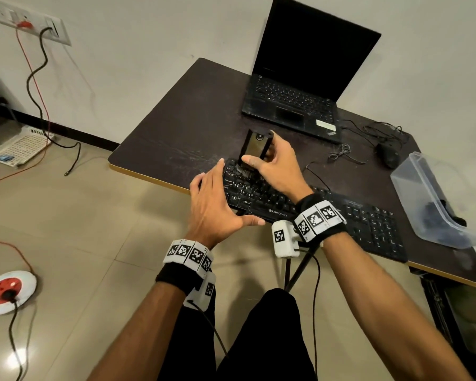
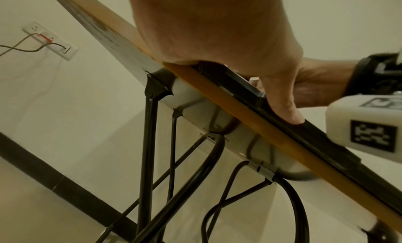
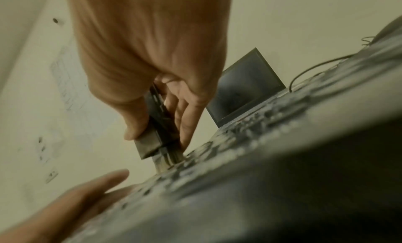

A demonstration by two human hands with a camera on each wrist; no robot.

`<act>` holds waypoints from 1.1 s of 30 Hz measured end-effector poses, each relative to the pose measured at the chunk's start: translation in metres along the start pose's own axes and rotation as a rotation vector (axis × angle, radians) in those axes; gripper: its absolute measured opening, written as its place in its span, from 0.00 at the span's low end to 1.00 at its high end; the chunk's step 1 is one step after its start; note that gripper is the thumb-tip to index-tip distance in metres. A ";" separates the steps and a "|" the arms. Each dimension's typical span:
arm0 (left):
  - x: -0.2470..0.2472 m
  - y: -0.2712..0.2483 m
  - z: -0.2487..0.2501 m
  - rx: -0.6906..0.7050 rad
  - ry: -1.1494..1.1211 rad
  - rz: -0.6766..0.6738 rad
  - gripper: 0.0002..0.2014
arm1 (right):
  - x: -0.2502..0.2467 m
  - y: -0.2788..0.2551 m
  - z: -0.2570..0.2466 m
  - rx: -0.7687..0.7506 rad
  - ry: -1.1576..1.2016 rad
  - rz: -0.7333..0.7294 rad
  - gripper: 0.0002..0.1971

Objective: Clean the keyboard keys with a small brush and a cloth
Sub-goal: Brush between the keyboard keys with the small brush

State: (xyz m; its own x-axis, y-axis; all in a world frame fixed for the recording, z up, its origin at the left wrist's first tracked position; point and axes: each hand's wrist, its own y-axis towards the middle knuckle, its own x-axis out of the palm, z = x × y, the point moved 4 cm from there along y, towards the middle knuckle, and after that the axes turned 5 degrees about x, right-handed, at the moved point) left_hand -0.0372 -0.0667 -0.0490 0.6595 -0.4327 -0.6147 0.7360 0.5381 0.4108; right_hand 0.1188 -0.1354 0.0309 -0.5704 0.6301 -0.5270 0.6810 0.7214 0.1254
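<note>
1. My left hand is steadying the left end of the keyboard, fingers straight across its corner and thumb lying along the front edge; its grip is holding nothing.
2. My right hand is pinching the small brush between thumb and fingers, its grip closed on the dark flat handle.
3. I am holding the brush roughly upright, with its bristles pressing down among the keys at the keyboard's upper left corner.
4. The keyboard is lying along the near edge of the dark table, at a slant.
5. To my right a clear plastic container is sitting on the table, with something dark inside that I cannot make out through its cloudy wall.
6. The container is being cut off by the right edge of the head view.
7. Farther back, a black mouse and its tangled cable are lying beside an open laptop, whose screen is showing black.
</note>
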 end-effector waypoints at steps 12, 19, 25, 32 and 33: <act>-0.008 0.000 -0.003 -0.076 -0.093 -0.021 0.72 | 0.011 0.000 -0.004 0.031 0.048 -0.152 0.17; -0.023 0.002 0.002 -0.196 -0.195 -0.039 0.64 | 0.014 0.001 -0.008 0.007 0.022 -0.149 0.16; -0.023 0.003 -0.001 -0.237 -0.179 -0.081 0.69 | 0.012 0.008 -0.008 0.016 0.012 -0.146 0.17; -0.013 0.000 -0.009 -0.258 -0.192 -0.122 0.81 | 0.020 0.014 -0.014 -0.006 -0.002 -0.183 0.20; -0.013 0.000 -0.009 -0.257 -0.195 -0.113 0.81 | 0.022 0.014 -0.016 0.001 0.009 -0.228 0.20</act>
State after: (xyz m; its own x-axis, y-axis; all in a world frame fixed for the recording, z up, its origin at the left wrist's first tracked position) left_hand -0.0472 -0.0543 -0.0474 0.6110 -0.6168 -0.4962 0.7598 0.6330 0.1487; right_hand 0.1086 -0.1064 0.0344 -0.7136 0.4530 -0.5345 0.5343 0.8453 0.0030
